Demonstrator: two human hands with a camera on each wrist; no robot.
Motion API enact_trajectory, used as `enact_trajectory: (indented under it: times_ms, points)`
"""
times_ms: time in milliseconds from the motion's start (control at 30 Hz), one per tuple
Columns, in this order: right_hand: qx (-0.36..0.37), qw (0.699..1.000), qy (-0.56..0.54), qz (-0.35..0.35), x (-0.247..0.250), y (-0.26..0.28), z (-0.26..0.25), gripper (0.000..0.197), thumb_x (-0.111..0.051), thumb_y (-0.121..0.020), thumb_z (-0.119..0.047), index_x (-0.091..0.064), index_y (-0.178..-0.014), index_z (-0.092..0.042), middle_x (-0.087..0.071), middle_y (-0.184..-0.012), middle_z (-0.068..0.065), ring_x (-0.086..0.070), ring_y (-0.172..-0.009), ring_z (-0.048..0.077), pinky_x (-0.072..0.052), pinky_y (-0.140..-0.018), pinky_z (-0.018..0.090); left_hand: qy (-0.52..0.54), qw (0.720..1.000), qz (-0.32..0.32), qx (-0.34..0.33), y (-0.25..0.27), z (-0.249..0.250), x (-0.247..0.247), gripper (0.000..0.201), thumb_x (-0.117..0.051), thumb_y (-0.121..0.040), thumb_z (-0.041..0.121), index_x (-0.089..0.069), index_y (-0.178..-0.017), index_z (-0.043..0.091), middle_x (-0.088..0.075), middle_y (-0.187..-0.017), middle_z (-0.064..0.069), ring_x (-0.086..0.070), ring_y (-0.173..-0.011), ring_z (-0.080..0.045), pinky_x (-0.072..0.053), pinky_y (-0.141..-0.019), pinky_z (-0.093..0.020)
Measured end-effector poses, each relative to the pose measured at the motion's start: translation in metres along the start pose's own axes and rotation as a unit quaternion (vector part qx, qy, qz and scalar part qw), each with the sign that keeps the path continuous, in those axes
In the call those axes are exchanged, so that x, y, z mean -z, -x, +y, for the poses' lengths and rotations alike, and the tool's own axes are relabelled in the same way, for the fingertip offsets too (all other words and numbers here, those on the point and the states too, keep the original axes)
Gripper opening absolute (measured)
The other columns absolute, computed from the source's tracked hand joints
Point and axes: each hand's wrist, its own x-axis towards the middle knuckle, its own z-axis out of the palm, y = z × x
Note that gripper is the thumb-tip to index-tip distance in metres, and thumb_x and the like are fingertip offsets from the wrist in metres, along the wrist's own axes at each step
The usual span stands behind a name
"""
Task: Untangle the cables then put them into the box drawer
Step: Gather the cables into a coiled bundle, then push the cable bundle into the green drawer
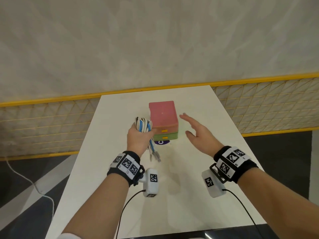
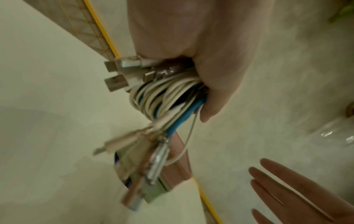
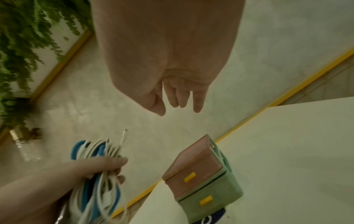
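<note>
My left hand (image 1: 138, 137) grips a bundle of white and blue cables (image 1: 144, 125) above the white table (image 1: 198, 195), just left of the box drawer (image 1: 164, 120). In the left wrist view the cables (image 2: 162, 97) are looped in my fist and their plugs (image 2: 114, 78) dangle below. The box has a pink upper drawer (image 3: 193, 165) and a green lower drawer (image 3: 210, 195), each with a yellow handle, both closed. My right hand (image 1: 195, 131) hovers to the right of the box, fingers straight and holding nothing. The right wrist view shows the cables (image 3: 95, 153) held at lower left.
A dark round sticker (image 1: 161, 142) lies on the table just in front of the box. A yellow-framed mesh fence (image 1: 51, 121) runs behind the table. A white cord (image 1: 34, 185) trails on the floor at left. Green plants (image 3: 25, 45) hang nearby.
</note>
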Motion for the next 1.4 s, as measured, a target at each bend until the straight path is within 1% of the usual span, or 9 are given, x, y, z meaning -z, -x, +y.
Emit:
enact_trajectory:
  times_ms: [200,333,500,600,867,1000,1133,1233,1400]
  points:
    - [-0.110,0.994,0.009,0.019,-0.022,-0.011,0.039,0.055,-0.047,-0.091,-0.002,-0.036,-0.142,-0.018,-0.043,-0.146,0.001,-0.039,-0.135,0.016,-0.031,-0.106,0.024,-0.248,0.960,-0.128,-0.039,-0.042,-0.018,0.011,0.024,-0.070,-0.071,0.014,-0.055,-0.088,0.022,-0.063,-0.080,0.001,-0.062,-0.077,-0.023,-0.052,-0.071,-0.034]
    - [-0.197,0.979,-0.037,0.018,-0.046,-0.017,0.060,0.055,-0.050,-0.090,-0.005,-0.033,-0.142,-0.016,-0.053,-0.135,0.010,-0.049,-0.127,0.023,-0.038,-0.103,0.030,-0.413,0.882,-0.219,-0.061,-0.066,-0.018,-0.010,0.074,-0.070,-0.069,0.022,-0.041,-0.137,0.029,-0.068,-0.108,-0.001,-0.064,-0.095,-0.025,-0.054,-0.082,-0.036]
    - [-0.286,0.953,-0.096,0.033,-0.069,-0.043,0.083,0.055,-0.049,-0.093,-0.013,-0.027,-0.143,-0.013,-0.066,-0.106,0.014,-0.058,-0.092,0.022,-0.044,-0.083,0.028,-0.507,0.836,-0.204,-0.057,-0.083,-0.022,-0.030,0.090,-0.068,-0.074,0.027,-0.019,-0.149,0.040,-0.066,-0.117,-0.001,-0.064,-0.099,-0.027,-0.052,-0.078,-0.034]
    - [-0.315,0.939,-0.130,0.043,-0.084,-0.064,0.089,0.060,-0.052,-0.091,-0.015,-0.024,-0.144,-0.011,-0.067,-0.108,0.016,-0.060,-0.097,0.027,-0.044,-0.084,0.031,-0.549,0.814,-0.166,-0.093,-0.080,-0.032,-0.032,0.084,-0.065,-0.081,0.022,-0.019,-0.151,0.036,-0.067,-0.110,-0.004,-0.064,-0.097,-0.027,-0.046,-0.071,-0.032]
    - [-0.361,0.888,-0.267,0.105,-0.122,-0.101,0.096,0.044,-0.066,-0.080,-0.005,-0.041,-0.116,-0.001,-0.063,-0.089,0.021,-0.061,-0.064,0.029,-0.052,-0.057,0.038,-0.540,0.821,-0.162,-0.093,-0.081,-0.042,-0.034,0.087,-0.065,-0.083,0.021,-0.015,-0.152,0.036,-0.067,-0.105,-0.005,-0.064,-0.091,-0.026,-0.049,-0.070,-0.032]
    - [-0.364,0.869,-0.306,0.138,-0.127,-0.097,0.101,0.044,-0.068,-0.074,0.007,-0.045,-0.111,0.002,-0.062,-0.092,0.021,-0.063,-0.071,0.032,-0.056,-0.069,0.047,-0.535,0.825,-0.159,-0.090,-0.080,-0.044,-0.035,0.088,-0.066,-0.083,0.022,-0.014,-0.152,0.036,-0.067,-0.104,-0.005,-0.064,-0.092,-0.026,-0.048,-0.069,-0.032]
    - [-0.353,0.858,-0.332,0.168,-0.135,-0.067,0.100,0.041,-0.065,-0.078,0.009,-0.045,-0.111,-0.004,-0.063,-0.093,0.017,-0.063,-0.073,0.026,-0.058,-0.064,0.032,-0.525,0.832,-0.159,-0.088,-0.080,-0.044,-0.035,0.087,-0.065,-0.082,0.022,-0.015,-0.151,0.036,-0.067,-0.104,-0.005,-0.064,-0.092,-0.027,-0.044,-0.066,-0.030]
    - [-0.353,0.853,-0.347,0.167,-0.139,-0.038,0.098,0.043,-0.065,-0.080,0.008,-0.043,-0.117,0.001,-0.063,-0.100,0.023,-0.064,-0.083,0.031,-0.057,-0.077,0.041,-0.526,0.832,-0.156,-0.084,-0.080,-0.044,-0.036,0.086,-0.065,-0.081,0.022,-0.016,-0.151,0.037,-0.068,-0.104,-0.005,-0.063,-0.093,-0.028,-0.043,-0.067,-0.031]
    - [-0.378,0.902,-0.173,0.113,-0.123,-0.021,0.087,0.068,-0.069,-0.064,-0.040,-0.047,-0.124,-0.015,-0.056,-0.116,0.011,-0.055,-0.106,0.028,-0.045,-0.098,0.043,-0.516,0.838,-0.154,-0.086,-0.080,-0.043,-0.037,0.084,-0.064,-0.082,0.024,-0.018,-0.151,0.038,-0.068,-0.108,-0.006,-0.063,-0.097,-0.030,-0.047,-0.074,-0.034]
